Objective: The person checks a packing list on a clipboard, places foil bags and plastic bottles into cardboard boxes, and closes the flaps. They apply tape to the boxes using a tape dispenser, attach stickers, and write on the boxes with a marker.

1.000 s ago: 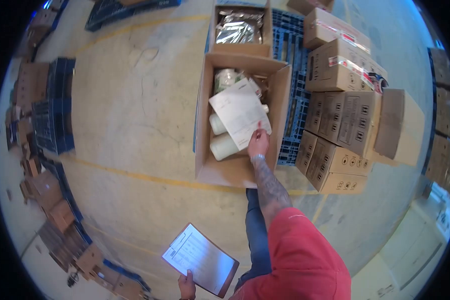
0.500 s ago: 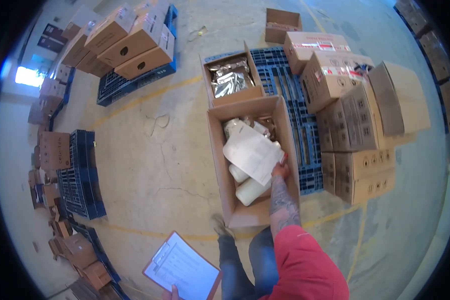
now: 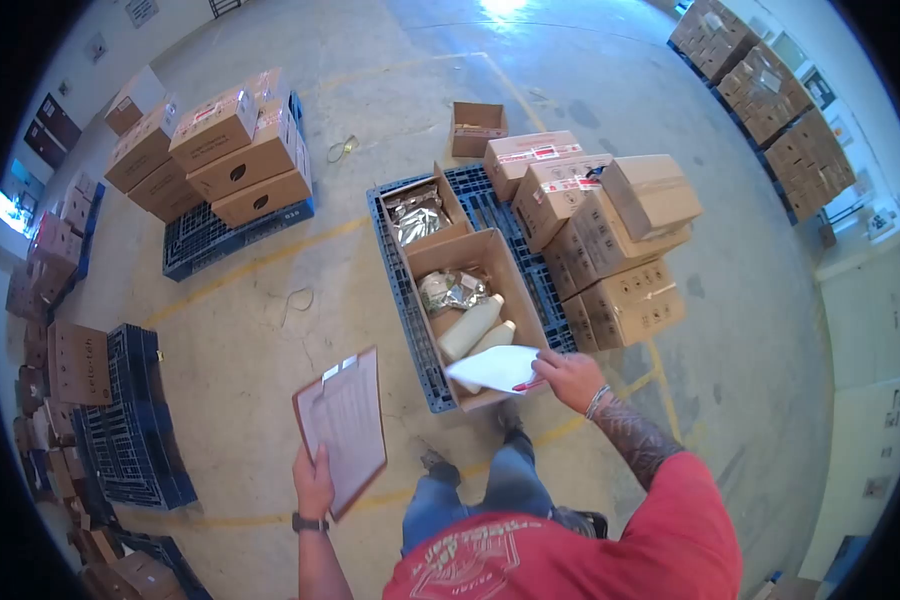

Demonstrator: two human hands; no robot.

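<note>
My left hand [image 3: 314, 484] grips a brown clipboard [image 3: 344, 432] with a printed sheet under its clip, tilted up at my left. In my right hand [image 3: 570, 380] is a sheet of white paper [image 3: 492, 368], pinched at its right end; a small red item, too small to name, shows at the fingers. The paper hangs over the near end of an open cardboard box [image 3: 515, 275]. Inside that box lie white bottles [image 3: 472, 326] and silvery packets [image 3: 462, 290]. Part of one bottle is hidden under the paper.
The open box rests on a blue pallet [image 3: 410, 335], behind it a second open box [image 3: 458, 225] with silver pouches [image 3: 417, 218]. Stacked closed cartons [image 3: 620, 240] stand at the right. More loaded pallets [image 3: 235, 235] line the left side. Yellow lines mark the concrete floor.
My right hand has drawn the paper out of the box toward me. The clipboard has risen and tilted at my left. My view has lifted, showing more of the room.
</note>
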